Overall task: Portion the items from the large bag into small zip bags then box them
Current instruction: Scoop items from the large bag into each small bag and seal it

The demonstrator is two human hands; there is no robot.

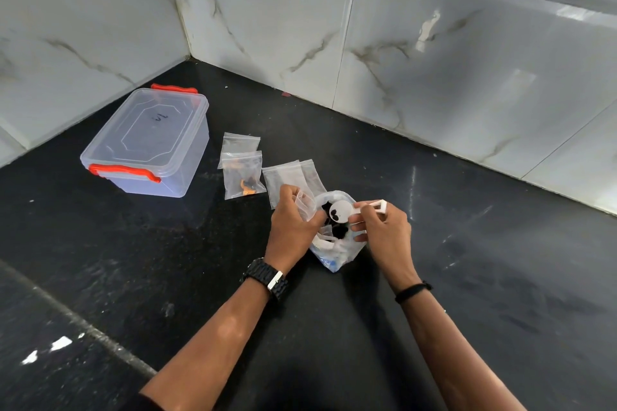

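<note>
Where the left hand (290, 220) pinches a small zip bag (305, 205) and the right hand's (384, 227) fingers grip a white scoop (340, 210), the big bag (334, 243) is half hidden, its dark contents unclear. Filled bags (242, 173) and a shut box (150, 143) lie far left on the black surface (467, 243).

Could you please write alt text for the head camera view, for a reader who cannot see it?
Over a dark counter, the left hand holds a small zip bag open while the right hand holds a white scoop above the large bag. One filled bag and empty ones lie beside a closed clear box with red latches.
</note>
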